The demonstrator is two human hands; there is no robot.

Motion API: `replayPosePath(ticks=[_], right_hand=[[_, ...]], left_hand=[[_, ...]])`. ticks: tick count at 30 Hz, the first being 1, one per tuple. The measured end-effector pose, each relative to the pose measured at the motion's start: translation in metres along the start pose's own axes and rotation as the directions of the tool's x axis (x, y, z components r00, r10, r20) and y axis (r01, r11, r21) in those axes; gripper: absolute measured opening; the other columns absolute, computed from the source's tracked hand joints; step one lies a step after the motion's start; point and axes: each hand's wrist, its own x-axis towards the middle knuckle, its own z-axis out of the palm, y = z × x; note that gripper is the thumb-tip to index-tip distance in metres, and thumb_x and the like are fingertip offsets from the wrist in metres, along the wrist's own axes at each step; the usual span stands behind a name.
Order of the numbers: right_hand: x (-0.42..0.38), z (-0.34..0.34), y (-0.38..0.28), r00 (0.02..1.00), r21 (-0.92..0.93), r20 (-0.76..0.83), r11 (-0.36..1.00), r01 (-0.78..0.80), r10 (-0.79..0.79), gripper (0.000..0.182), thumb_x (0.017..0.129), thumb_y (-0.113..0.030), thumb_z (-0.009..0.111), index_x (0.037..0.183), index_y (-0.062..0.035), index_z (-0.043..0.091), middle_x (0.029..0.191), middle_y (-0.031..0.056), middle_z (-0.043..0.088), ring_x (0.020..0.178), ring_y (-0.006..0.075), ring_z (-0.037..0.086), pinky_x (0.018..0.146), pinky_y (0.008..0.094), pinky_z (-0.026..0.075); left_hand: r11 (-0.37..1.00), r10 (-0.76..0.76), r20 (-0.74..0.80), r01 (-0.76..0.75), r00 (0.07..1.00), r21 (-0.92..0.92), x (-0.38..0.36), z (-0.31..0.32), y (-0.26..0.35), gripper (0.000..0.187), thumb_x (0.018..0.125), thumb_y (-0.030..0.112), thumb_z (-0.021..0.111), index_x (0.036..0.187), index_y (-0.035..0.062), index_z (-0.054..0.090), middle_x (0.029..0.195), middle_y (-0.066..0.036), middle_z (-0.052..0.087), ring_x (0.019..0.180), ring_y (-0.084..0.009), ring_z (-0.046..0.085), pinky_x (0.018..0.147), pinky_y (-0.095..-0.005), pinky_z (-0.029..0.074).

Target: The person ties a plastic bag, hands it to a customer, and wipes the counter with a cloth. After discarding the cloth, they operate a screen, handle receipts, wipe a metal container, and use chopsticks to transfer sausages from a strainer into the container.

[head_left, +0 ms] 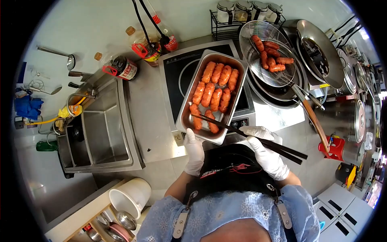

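Note:
A steel tray [189, 101] lined with several orange-red sausages [213, 86] rests on a black induction hob [175, 72]. My right hand [264, 151], in a white glove, holds long black chopsticks [250, 135] whose tips reach the sausages at the tray's near end. My left hand [194, 151], also gloved, rests with its fingers on the tray's near corner. A wire skimmer [252, 38] holding more sausages [270, 54] sits over a wok to the right.
A steel sink [100, 133] lies left of the hob, with sauce bottles [139, 50] behind it. A large wok lid [318, 52] and steel pots stand at right. Jars in a rack [246, 12] sit at the back. A white bucket [129, 195] stands by the floor shelf.

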Motion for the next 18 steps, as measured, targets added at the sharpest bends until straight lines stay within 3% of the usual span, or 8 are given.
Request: replayPosePath(ticks=[4, 7, 11, 12, 14, 18], right_hand=[[0.003, -0.001, 0.005, 0.998, 0.107, 0.07, 0.994, -0.018, 0.01, 0.012, 0.082, -0.011, 0.067, 0.088, -0.0007, 0.065, 0.091, 0.0128, 0.067, 0.08, 0.0225, 0.064, 0.074, 0.0298, 0.051], [0.006, 0.006, 0.02, 0.999, 0.093, 0.023, 0.995, 0.027, -0.029, 0.009, 0.082, -0.007, 0.068, 0.084, 0.0007, 0.063, 0.081, 0.0117, 0.066, 0.072, 0.0213, 0.061, 0.068, 0.0303, 0.049], [0.008, 0.014, 0.028, 0.937, 0.237, -0.262, 0.956, -0.17, 0.231, 0.013, 0.087, -0.009, 0.064, 0.079, 0.0016, 0.064, 0.075, 0.0047, 0.063, 0.065, 0.0102, 0.055, 0.063, 0.0228, 0.045], [0.012, 0.015, 0.023, 0.933, 0.313, -0.303, 0.945, -0.096, 0.195, 0.013, 0.087, -0.01, 0.063, 0.081, 0.0018, 0.064, 0.073, 0.0048, 0.063, 0.066, 0.0102, 0.057, 0.063, 0.0221, 0.047], [0.012, 0.016, 0.027, 0.888, 0.471, -0.303, 0.864, -0.177, 0.346, 0.014, 0.088, -0.011, 0.063, 0.085, 0.0022, 0.064, 0.076, 0.0068, 0.064, 0.067, 0.0113, 0.059, 0.063, 0.0224, 0.05], [-0.003, 0.019, 0.043, 0.838, 0.577, -0.317, 0.791, -0.201, 0.444, 0.015, 0.088, -0.012, 0.063, 0.089, 0.0034, 0.064, 0.081, 0.0091, 0.066, 0.069, 0.0132, 0.062, 0.065, 0.0237, 0.052]], left_hand=[[0.999, 0.029, 0.003, -0.029, 1.0, -0.032, -0.003, 0.005, 0.005, 0.054, 0.098, 0.04, 0.038, 0.119, -0.0092, 0.043, 0.121, -0.018, 0.052, 0.111, -0.027, 0.054, 0.095, -0.0409, 0.046], [0.999, 0.012, 0.006, -0.011, 1.0, -0.05, -0.002, 0.003, 0.003, 0.053, 0.098, 0.04, 0.038, 0.121, -0.008, 0.042, 0.122, -0.018, 0.051, 0.111, -0.0271, 0.053, 0.095, -0.0403, 0.045], [0.997, 0.001, 0.006, -0.001, 1.0, -0.08, 0.0, 0.0, 0.0, 0.052, 0.098, 0.039, 0.038, 0.124, -0.0061, 0.042, 0.125, -0.017, 0.049, 0.112, -0.0268, 0.053, 0.095, -0.0398, 0.045], [0.997, -0.001, 0.006, 0.001, 1.0, -0.082, -0.001, 0.0, 0.0, 0.052, 0.098, 0.039, 0.038, 0.124, -0.0061, 0.042, 0.125, -0.017, 0.049, 0.112, -0.0268, 0.053, 0.095, -0.0398, 0.045], [0.996, -0.004, 0.003, 0.004, 1.0, -0.089, -0.003, 0.005, 0.004, 0.053, 0.098, 0.039, 0.039, 0.125, -0.0063, 0.041, 0.126, -0.016, 0.049, 0.113, -0.0261, 0.052, 0.095, -0.0402, 0.045], [0.995, 0.024, -0.016, -0.025, 1.0, -0.095, 0.0, 0.005, 0.001, 0.053, 0.098, 0.039, 0.039, 0.125, -0.0061, 0.041, 0.125, -0.016, 0.049, 0.114, -0.0258, 0.051, 0.095, -0.0405, 0.045]])
